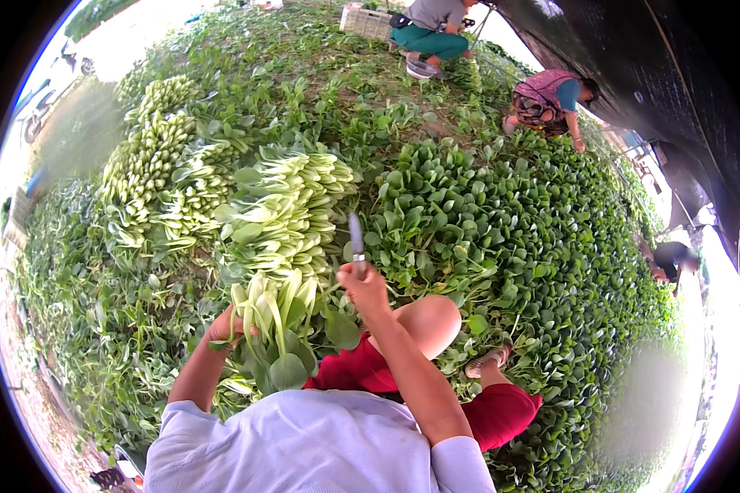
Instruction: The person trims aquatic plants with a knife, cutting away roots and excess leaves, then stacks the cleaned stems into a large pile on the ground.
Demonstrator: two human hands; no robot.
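My left hand (229, 326) is closed around a bunch of leafy greens (277, 308), pale stems up and broad leaves hanging down over my lap. In my right hand (365, 289) is a knife (356, 237), its blade pointing up and away from me, apart from the bunch. Just beyond both hands lies a thick row of cut greens (290, 215) with light stems. Farther left rest more piles of cut greens (148, 166). Uncut leafy plants (456, 203) grow densely to the right of the knife. My left fingers are partly hidden by stems.
One person (431, 34) squats at the top beside a plastic crate (365, 23) and a basin (420, 69). Another person (546, 101) bends over the plants at upper right. A third person (672, 259) is at the far right. Dark netting (653, 74) hangs overhead. My shoe (488, 362) stands among plants.
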